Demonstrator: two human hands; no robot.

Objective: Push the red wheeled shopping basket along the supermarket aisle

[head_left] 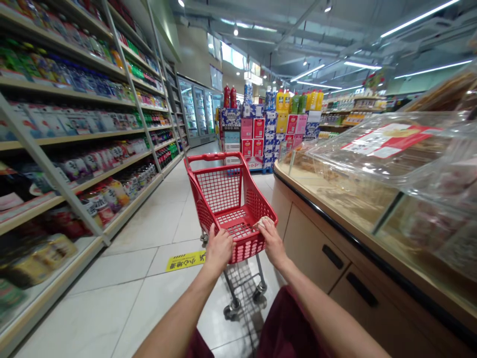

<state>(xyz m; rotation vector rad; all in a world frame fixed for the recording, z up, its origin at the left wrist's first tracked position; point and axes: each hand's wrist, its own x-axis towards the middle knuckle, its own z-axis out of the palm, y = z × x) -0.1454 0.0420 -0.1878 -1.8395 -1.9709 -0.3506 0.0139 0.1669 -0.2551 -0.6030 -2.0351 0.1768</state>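
Fingers of the left hand (219,247) curl over the near rim of the red cart (238,217) at frame centre. The right hand (272,239) clasps its right corner, along with a small pale item (265,221).

Bright, cool-white light falls from strip lights (420,18) and small spotlights (236,31) overhead; high windows (231,55) wash out to near white. Glare streaks the clear plastic packaging (328,146) above the counter's (298,223) edge. A soft shadow lies beneath the cart (212,157) on the pale floor (112,283). The cart's rim is fairly crisp, while the shelving's (143,197) near end and the counter's right end look stretched and smeared.
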